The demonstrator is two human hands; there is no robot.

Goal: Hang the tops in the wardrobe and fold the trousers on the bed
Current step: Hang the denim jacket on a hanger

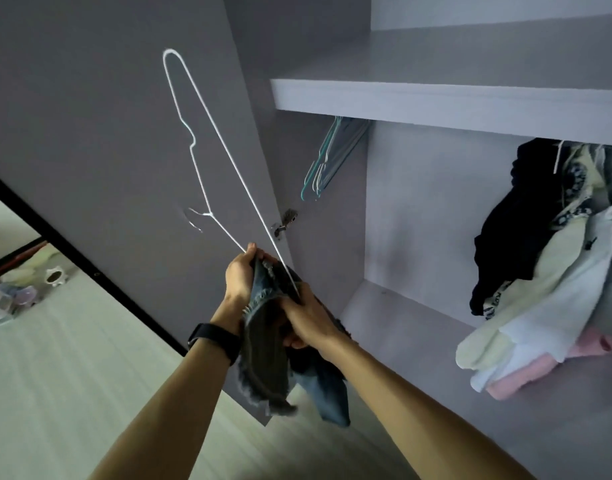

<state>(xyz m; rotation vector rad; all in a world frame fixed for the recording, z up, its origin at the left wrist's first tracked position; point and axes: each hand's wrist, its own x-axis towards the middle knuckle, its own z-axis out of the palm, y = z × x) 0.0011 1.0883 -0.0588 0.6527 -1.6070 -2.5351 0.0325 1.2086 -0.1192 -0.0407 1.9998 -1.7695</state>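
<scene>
A frayed blue denim top [266, 362] hangs bunched between my two hands in front of the open wardrobe. My left hand [240, 275] grips its upper edge together with one end of a white wire hanger [207, 140], which points up and left across the wardrobe door. My right hand [306, 320] clutches the denim from the right, with one end of the hanger inside the fabric. Part of the garment is hidden behind my right hand and forearm.
The grey wardrobe door [89, 133] stands open on the left. Under a shelf [436, 102], several empty hangers [328, 157] hang tilted. Dark, cream, white and pink clothes [540, 258] hang at right. Small items [17, 292] lie on the pale floor at left.
</scene>
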